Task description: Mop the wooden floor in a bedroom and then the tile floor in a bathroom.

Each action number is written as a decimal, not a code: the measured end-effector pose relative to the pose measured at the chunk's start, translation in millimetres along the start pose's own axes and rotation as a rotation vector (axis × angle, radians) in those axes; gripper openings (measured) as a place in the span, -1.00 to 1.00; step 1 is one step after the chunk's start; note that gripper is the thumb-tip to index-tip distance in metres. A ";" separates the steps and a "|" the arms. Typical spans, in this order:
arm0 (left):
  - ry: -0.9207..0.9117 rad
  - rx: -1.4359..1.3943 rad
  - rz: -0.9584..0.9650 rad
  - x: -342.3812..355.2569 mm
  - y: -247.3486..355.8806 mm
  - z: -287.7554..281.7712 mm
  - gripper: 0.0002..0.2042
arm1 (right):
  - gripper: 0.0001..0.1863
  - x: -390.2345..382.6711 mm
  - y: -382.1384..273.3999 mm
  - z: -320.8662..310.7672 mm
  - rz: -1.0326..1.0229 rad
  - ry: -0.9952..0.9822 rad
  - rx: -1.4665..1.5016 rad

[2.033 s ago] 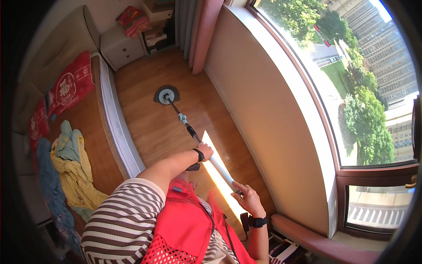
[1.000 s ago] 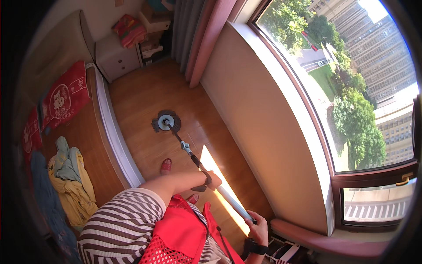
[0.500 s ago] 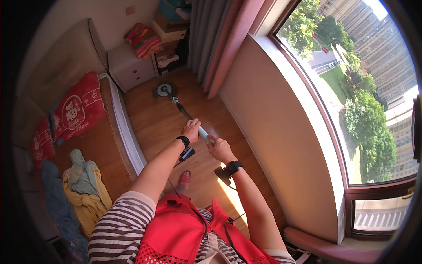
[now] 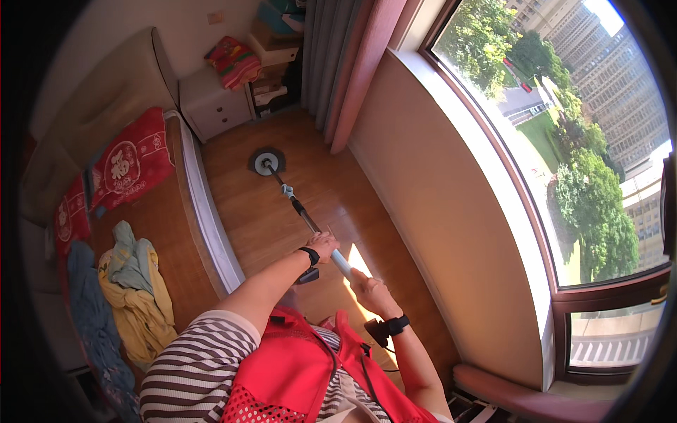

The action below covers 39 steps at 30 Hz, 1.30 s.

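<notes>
A spin mop (image 4: 305, 213) slants across the wooden floor, its round head (image 4: 267, 162) lying flat near the bed's far corner. My left hand (image 4: 324, 246) is closed round the dark lower part of the handle. Nearer to me, my right hand (image 4: 376, 293) grips the pale blue upper part of the same pole. Both wrists carry black straps with small devices.
On the left stands a bed (image 4: 205, 207) with red pillows (image 4: 132, 157) and crumpled yellow clothing (image 4: 134, 299). A white nightstand (image 4: 214, 106) fills the far corner beside grey curtains (image 4: 334, 67). A low wall (image 4: 437, 183) under the window runs along the right.
Both hands have come nearer to me and slightly right, drawing the pole along. The mop head has shifted a little nearer, away from the nightstand.
</notes>
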<state>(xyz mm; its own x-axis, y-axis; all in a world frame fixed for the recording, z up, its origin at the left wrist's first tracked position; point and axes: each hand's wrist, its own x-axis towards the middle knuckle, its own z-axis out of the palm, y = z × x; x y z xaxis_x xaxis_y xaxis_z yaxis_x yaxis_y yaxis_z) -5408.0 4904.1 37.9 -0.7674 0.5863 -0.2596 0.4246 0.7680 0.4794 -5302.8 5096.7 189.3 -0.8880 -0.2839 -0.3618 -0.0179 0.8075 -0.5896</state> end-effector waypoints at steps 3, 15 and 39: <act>-0.197 0.022 0.193 2.8 71.1 41.1 -0.76 | -0.59 -87.8 27.3 -21.9 0.142 -0.016 -0.033; -0.574 -0.329 0.836 -53.1 323.0 120.4 -0.74 | -0.64 -356.5 40.5 -79.1 0.458 0.184 0.082; 0.065 0.130 -0.074 62.4 -67.9 -64.5 -0.72 | -0.62 106.7 -34.4 -11.8 0.050 0.189 0.100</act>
<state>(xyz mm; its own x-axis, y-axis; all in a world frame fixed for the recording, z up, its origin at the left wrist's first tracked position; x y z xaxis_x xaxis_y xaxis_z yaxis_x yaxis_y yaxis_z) -5515.7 4871.9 43.2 -0.8263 0.5125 -0.2336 0.4215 0.8378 0.3471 -5402.4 5044.8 179.5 -0.9571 -0.1350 -0.2563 0.0657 0.7605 -0.6460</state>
